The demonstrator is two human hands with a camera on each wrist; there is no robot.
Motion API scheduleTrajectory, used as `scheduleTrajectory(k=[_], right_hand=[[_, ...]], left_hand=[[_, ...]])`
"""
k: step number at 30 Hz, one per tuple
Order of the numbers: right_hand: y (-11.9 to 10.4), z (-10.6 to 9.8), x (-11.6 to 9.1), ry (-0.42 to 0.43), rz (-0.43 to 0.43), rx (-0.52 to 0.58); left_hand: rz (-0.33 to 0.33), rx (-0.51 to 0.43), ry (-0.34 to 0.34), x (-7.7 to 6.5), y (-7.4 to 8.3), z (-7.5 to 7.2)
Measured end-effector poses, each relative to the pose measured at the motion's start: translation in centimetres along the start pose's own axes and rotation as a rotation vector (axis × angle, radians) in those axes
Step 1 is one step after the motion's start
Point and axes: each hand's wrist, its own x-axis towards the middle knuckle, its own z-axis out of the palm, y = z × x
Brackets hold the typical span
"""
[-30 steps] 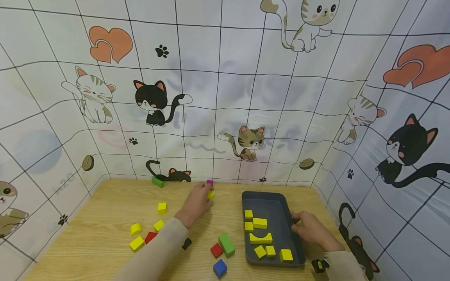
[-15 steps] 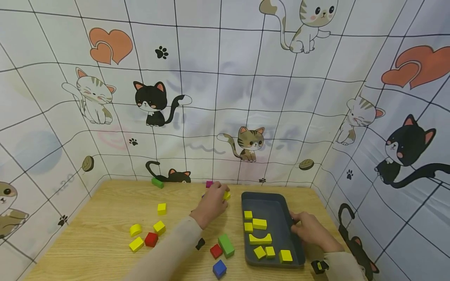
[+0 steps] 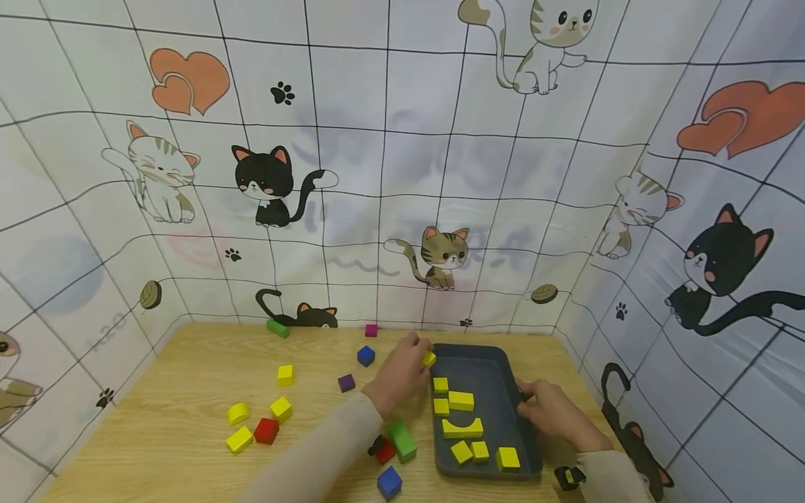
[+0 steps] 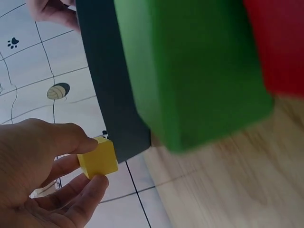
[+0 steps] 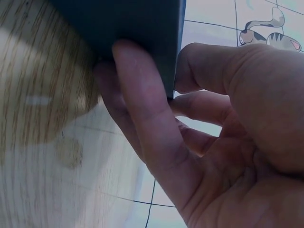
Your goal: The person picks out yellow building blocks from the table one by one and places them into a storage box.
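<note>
My left hand (image 3: 400, 375) pinches a yellow block (image 4: 99, 159) between thumb and fingertips. It is at the left rim of the dark grey tray (image 3: 490, 370), near the far corner. Whether the block touches the rim cannot be told. On the tray's right side, my right hand (image 3: 556, 413) grips the edge, thumb on top; in the right wrist view its fingers (image 5: 147, 102) lie against the tray's outer wall. Several yellow blocks sit inside the tray, among them an arch-shaped block (image 3: 462, 428) and a rectangular block (image 3: 461, 400).
Left of the tray lie a green block (image 3: 402, 440), a partly hidden red block (image 3: 385, 453) and a blue cube (image 3: 389, 483). Farther off are another blue cube (image 3: 365, 355), a purple block (image 3: 346, 382) and a magenta block (image 3: 371, 330). Several yellow blocks surround a red cube (image 3: 267, 431).
My left hand has carried the yellow block rightward from near the magenta block to the tray's left rim, uncovering the blue and purple blocks. The right hand and tray stay put.
</note>
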Motion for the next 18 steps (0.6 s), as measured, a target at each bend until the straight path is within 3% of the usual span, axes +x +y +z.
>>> scheduleTrajectory(k=[18], right_hand=[[-0.2,-0.1,-0.1,-0.019,0.000,-0.007]], left_hand=[[-0.044,0.010,-0.059,1.9,2.1,1.7]])
